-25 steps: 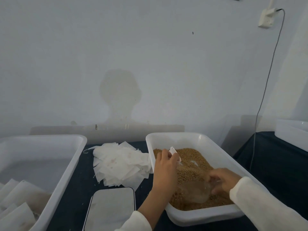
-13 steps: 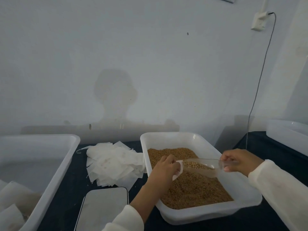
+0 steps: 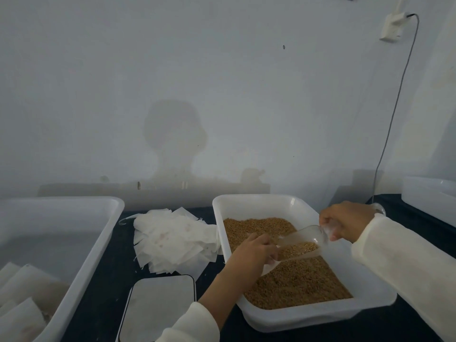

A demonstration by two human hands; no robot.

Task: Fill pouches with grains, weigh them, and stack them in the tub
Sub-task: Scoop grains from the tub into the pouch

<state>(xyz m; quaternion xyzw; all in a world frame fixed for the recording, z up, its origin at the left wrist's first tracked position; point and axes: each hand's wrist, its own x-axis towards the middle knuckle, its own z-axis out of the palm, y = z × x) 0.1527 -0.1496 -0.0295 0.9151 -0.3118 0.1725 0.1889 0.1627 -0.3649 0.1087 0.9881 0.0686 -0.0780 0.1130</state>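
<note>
Right hand grips a clear scoop, tilted and part-filled with brown grains, above the grain tray. Left hand pinches a small white pouch at the scoop's lip.

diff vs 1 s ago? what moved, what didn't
The right hand lifted the scoop out of the grain, loaded, and tipped its mouth down toward the pouch that the left hand holds. The left hand dropped slightly toward the near side. Unchanged: grain tub, empty pouches, scale, left tub.
</note>
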